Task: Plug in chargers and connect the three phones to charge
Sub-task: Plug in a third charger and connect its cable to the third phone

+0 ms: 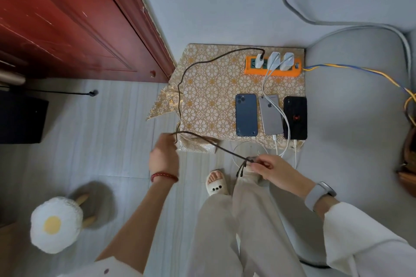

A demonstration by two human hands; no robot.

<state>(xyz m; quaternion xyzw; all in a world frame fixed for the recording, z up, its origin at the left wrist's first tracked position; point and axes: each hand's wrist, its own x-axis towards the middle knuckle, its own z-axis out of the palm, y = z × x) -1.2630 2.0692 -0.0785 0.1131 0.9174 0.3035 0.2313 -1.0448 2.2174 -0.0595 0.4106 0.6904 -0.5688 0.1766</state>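
Now we pinch the dark braided cable (202,139) in both hands | left hand (164,155) grips its loop | right hand (267,170) pinches its free end | blue phone (246,118) lies unplugged on the patterned table (209,96).

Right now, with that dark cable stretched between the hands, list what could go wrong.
1. The dark braided cable runs taut from its charger to the left hand; a harder pull might drag the orange power strip.
2. The white cables hang off the table edge near the right hand; snagging them could unplug the silver phone or black phone.
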